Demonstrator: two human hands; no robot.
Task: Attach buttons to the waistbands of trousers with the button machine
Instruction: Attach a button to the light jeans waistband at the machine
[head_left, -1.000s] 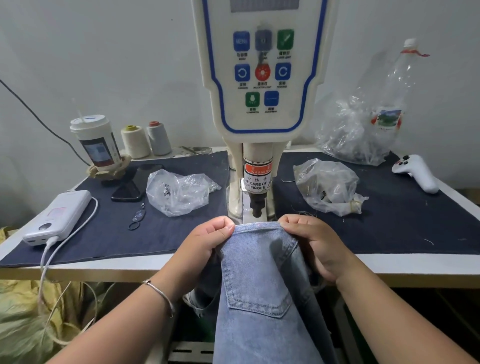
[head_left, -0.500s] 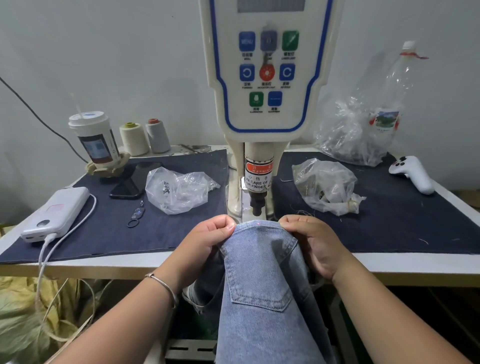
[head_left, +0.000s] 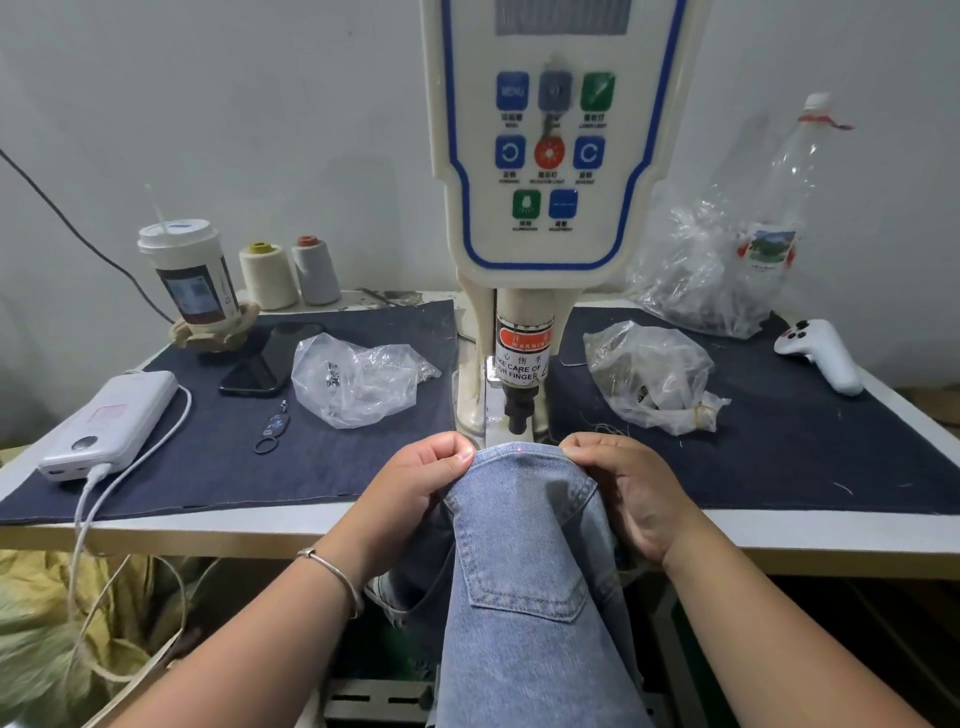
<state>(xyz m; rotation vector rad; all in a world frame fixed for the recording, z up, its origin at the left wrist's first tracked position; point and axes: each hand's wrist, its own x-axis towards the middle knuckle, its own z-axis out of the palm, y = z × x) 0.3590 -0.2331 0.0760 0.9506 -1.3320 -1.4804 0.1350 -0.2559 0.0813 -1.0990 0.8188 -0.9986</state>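
Waistband of the light-blue denim trousers lies just short of the cream button machine's dark punch, its long axis running left to right. We find the left hand and right hand pinching its two ends, equally near; we judge the feed goes straight forward.

Single head-worn wide-angle view, looking forward and down from above my forearms, close over the tabletop edge, facing the button machine and the wall behind it.

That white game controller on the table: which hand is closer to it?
Right. The right hand grips the jeans waistband on the white game controller's side; the left hand grips it farther away.
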